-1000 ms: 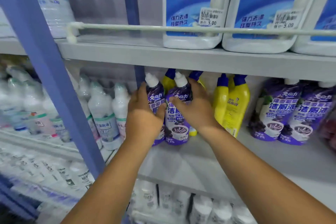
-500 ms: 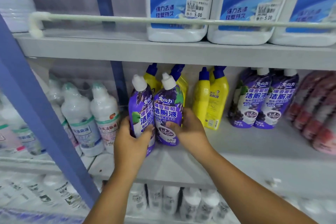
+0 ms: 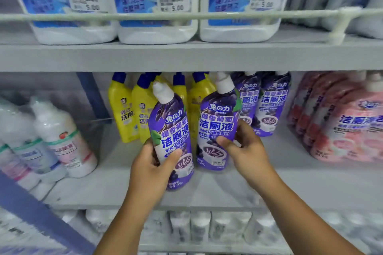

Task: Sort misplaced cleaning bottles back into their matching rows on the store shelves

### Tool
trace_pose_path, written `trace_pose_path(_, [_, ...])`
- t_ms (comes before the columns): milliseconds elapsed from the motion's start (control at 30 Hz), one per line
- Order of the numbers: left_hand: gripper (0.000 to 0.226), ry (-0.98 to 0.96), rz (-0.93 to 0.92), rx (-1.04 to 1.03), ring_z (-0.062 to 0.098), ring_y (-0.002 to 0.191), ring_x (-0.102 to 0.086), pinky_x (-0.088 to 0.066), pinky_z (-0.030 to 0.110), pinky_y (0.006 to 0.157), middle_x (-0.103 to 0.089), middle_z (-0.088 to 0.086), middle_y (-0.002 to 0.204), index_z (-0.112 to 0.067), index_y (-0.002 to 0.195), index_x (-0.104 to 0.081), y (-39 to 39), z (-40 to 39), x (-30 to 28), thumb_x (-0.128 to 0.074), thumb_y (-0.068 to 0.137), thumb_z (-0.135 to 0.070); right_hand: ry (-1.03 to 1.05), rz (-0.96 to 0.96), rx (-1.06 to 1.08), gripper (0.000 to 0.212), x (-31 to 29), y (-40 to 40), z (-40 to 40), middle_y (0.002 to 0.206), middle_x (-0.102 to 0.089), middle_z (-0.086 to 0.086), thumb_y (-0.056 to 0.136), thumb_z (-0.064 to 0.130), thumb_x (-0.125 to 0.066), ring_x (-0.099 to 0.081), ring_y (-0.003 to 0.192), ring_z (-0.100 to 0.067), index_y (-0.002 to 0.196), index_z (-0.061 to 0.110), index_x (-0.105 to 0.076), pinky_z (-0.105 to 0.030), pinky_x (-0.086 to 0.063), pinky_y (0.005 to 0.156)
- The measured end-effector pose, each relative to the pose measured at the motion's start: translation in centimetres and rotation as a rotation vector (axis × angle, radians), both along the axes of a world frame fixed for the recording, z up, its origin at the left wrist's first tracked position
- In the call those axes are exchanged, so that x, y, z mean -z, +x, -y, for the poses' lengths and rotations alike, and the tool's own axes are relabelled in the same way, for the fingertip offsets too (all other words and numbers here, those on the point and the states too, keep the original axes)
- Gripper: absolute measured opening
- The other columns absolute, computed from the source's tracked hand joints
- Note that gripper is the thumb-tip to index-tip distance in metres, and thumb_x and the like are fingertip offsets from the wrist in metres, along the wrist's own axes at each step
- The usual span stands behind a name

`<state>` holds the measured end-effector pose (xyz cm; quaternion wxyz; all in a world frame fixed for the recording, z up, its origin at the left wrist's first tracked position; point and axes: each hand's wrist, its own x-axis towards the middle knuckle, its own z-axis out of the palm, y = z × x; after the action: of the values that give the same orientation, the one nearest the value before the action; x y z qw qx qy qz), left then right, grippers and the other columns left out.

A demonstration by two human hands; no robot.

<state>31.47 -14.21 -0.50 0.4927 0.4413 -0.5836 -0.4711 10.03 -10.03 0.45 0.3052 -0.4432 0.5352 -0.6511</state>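
Each hand grips 1 purple bottle low on its body: the left hand (image 3: 152,168) wraps the left bottle (image 3: 173,141), tilted and lifted off the shelf (image 3: 310,184); the right hand (image 3: 247,151) pinches the right bottle (image 3: 217,128), nearly upright just beside the purple row (image 3: 267,101). They are probably headed there, since both sit in front of the yellow bottles (image 3: 128,109). The bottles are glossy plastic with shrink-wrapped labels, tapering to white angled caps.

left-grip bottle (image 3: 172,141): purple, white cap, swirl print | right-grip bottle (image 3: 216,130): purple, white cap, white lettering | yellow bottles (image 3: 124,112) behind grips: blue caps | purple bottles (image 3: 269,105) right of right grip | pink bottles (image 3: 348,126) far right | jugs (image 3: 157,2) above: white, blue labels | shelf (image 3: 186,58): grey
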Motion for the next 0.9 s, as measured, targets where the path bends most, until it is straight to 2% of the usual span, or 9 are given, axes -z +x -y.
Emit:
trace_pose_path(100, [0.026, 0.010, 0.007, 0.059, 0.010, 0.096, -0.075, -0.059, 0.032, 0.082, -0.079, -0.010, 0.103, -0.024, 0.110, -0.068, -4.7, -0.2, 0.1, -0.076, 0.090, -0.009, 0.012, 0.009, 0.076, 0.034, 0.5, -4.8, -1.6, 0.106, -0.076, -0.003, 0.086, 0.002, -0.075, -0.071, 0.097, -0.013, 0.115, 0.018, -0.066, -0.018, -0.055, 0.074])
trace_pose_path(200, [0.025, 0.021, -0.004, 0.083, 0.010, 0.090, -0.076, -0.059, 0.024, 0.072, -0.080, -0.008, 0.099, -0.025, 0.106, -0.068, -9.0, -0.6, 0.5, -0.078, 0.088, -0.012, 0.037, 0.006, 0.121, 0.038, 0.9, -9.2, -3.1, 0.108, -0.074, -0.008, 0.087, 0.002, -0.074, -0.071, 0.082, -0.001, 0.121, 0.011, -0.062, -0.014, -0.054, 0.069])
trace_pose_path(267, [0.027, 0.041, -0.022, 0.095, 0.013, 0.087, -0.077, -0.060, 0.027, 0.068, -0.080, -0.007, 0.097, -0.028, 0.104, -0.069, -11.7, -0.8, 0.8, -0.084, 0.081, -0.026, 0.040, 0.001, 0.123, 0.039, 1.0, -11.7, -4.0, 0.107, -0.074, -0.008, 0.088, 0.003, -0.074, -0.070, 0.077, 0.004, 0.124, 0.010, -0.060, -0.013, -0.054, 0.068])
trace_pose_path(367, [0.046, 0.049, -0.021, 0.133, 0.022, 0.094, -0.077, -0.061, 0.041, 0.079, -0.079, -0.003, 0.103, -0.035, 0.105, -0.069, -15.0, -0.7, 0.8, -0.079, 0.063, -0.051, 0.025, -0.026, 0.128, 0.033, 1.6, -14.9, -4.5, 0.105, -0.076, -0.001, 0.089, 0.005, -0.074, -0.072, 0.086, -0.002, 0.118, 0.016, -0.062, -0.019, -0.056, 0.074])
trace_pose_path(500, [0.038, 0.006, 0.024, 0.156, 0.023, 0.097, -0.076, -0.060, 0.046, 0.088, -0.079, -0.003, 0.104, -0.048, 0.101, -0.069, -17.5, 1.0, 0.9, -0.077, 0.064, -0.051, 0.022, -0.046, 0.090, 0.029, 2.8, -17.9, -3.5, 0.110, -0.076, -0.002, 0.090, 0.013, -0.073, -0.073, 0.102, -0.020, 0.113, 0.025, -0.062, -0.038, -0.058, 0.087])
trace_pose_path(633, [0.045, -0.012, 0.091, 0.200, 0.017, 0.101, -0.075, -0.058, 0.049, 0.094, -0.079, -0.006, 0.108, -0.035, 0.113, -0.066, -18.3, 2.5, 1.1, -0.076, 0.070, -0.047, 0.030, -0.044, 0.049, 0.029, 3.1, -19.4, -2.1, 0.106, -0.076, 0.004, 0.095, 0.004, -0.065, -0.073, 0.098, -0.012, 0.111, 0.027, -0.061, -0.030, -0.056, 0.083])
trace_pose_path(767, [0.050, 0.003, 0.213, 0.287, 0.010, 0.107, -0.073, -0.055, 0.045, 0.099, -0.077, -0.012, 0.113, -0.036, 0.116, -0.063, -18.8, 3.4, 0.4, -0.075, 0.070, -0.053, 0.059, -0.095, 0.026, 0.039, 3.1, -20.0, -1.3, 0.119, -0.073, 0.000, 0.092, 0.019, -0.068, -0.071, 0.108, -0.019, 0.129, 0.021, -0.057, -0.038, -0.057, 0.089])
trace_pose_path(833, [0.045, -0.017, 0.271, 0.241, 0.010, 0.100, -0.074, -0.058, 0.045, 0.094, -0.078, -0.012, 0.107, -0.034, 0.112, -0.064, -18.6, 3.9, 0.3, -0.079, 0.071, -0.047, 0.061, -0.108, 0.047, 0.048, 3.0, -19.9, -1.1, 0.119, -0.073, -0.001, 0.080, 0.028, -0.074, -0.072, 0.107, -0.022, 0.126, 0.027, -0.061, -0.047, -0.058, 0.092])
trace_pose_path(900, [0.039, -0.079, 0.326, 0.172, 0.007, 0.090, -0.074, -0.060, 0.036, 0.082, -0.077, -0.014, 0.098, -0.033, 0.109, -0.062, -18.4, 4.4, 0.2, -0.084, 0.078, -0.032, 0.050, -0.129, 0.062, 0.049, 3.2, -19.8, -0.8, 0.113, -0.075, -0.003, 0.070, 0.029, -0.078, -0.073, 0.103, -0.024, 0.117, 0.029, -0.065, -0.052, -0.058, 0.092])
